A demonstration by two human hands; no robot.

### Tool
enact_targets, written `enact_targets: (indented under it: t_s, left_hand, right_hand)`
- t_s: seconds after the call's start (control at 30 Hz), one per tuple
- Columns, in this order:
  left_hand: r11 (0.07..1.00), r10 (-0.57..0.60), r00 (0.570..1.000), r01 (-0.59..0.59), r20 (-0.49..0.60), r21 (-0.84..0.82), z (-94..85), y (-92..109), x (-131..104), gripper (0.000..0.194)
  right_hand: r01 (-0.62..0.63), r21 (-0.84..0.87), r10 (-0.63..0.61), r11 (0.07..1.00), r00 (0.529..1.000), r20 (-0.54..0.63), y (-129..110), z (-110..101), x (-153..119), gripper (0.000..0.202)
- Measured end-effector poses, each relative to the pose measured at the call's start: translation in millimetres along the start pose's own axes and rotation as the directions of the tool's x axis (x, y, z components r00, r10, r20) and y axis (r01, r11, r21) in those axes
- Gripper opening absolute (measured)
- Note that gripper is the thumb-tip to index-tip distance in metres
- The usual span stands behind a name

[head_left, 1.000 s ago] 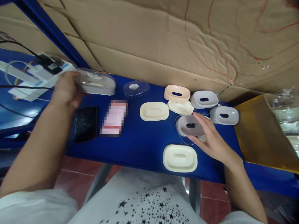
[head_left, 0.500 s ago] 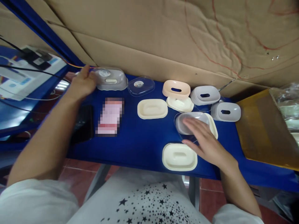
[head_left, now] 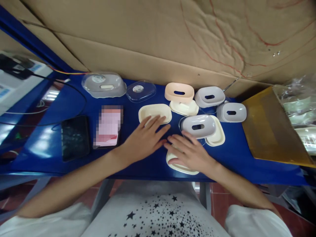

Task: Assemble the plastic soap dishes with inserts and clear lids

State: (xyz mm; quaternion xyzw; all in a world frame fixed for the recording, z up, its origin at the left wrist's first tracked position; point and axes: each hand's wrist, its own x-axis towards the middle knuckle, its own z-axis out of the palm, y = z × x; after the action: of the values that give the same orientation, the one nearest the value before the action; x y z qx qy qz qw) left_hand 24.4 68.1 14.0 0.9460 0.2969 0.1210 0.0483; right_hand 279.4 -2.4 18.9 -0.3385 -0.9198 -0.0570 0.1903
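My left hand (head_left: 145,140) is open, fingers spread, its fingertips over the near edge of a cream oval tray (head_left: 155,110). My right hand (head_left: 189,152) is also open and lies over a second cream tray (head_left: 184,168), covering much of it. Just beyond the right fingers a grey oval box shell with a slot (head_left: 206,123) rests partly on a clear lid and overlaps another cream tray (head_left: 217,133). A peach slotted shell (head_left: 179,90) stands farther back, with a cream piece (head_left: 184,108) before it. Whether either hand touches the trays I cannot tell.
Two more grey shells (head_left: 210,95) (head_left: 234,112) stand at the back right, beside a cardboard box (head_left: 269,131) with plastic-wrapped items. At left are a clear-covered grey box (head_left: 105,86), a clear lid (head_left: 142,90), a blurred-out phone (head_left: 108,126), a black tablet (head_left: 75,136) and cables.
My left hand has left the clear-covered box at the back left and come to the middle. My right hand has drawn back toward me from the grey shell, onto the near tray.
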Motion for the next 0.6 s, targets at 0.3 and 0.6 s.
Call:
enact_targets:
  t_s: [0.3, 0.6]
  left_hand:
    - [0.964, 0.243, 0.97, -0.24, 0.014, -0.113, 24.6, 49.1, -9.6, 0.064]
    - [0.986, 0.079, 0.996, -0.072, 0.041, -0.148, 16.1, 34.5, -7.8, 0.047]
  right_hand:
    - [-0.358, 0.03, 0.347, 0.933, 0.92, 0.181, 70.7, -53.2, -39.7, 0.042]
    - [-0.484, -0.165, 0.472, 0.859, 0.875, -0.112, 71.6, -47.7, -41.0, 0.022]
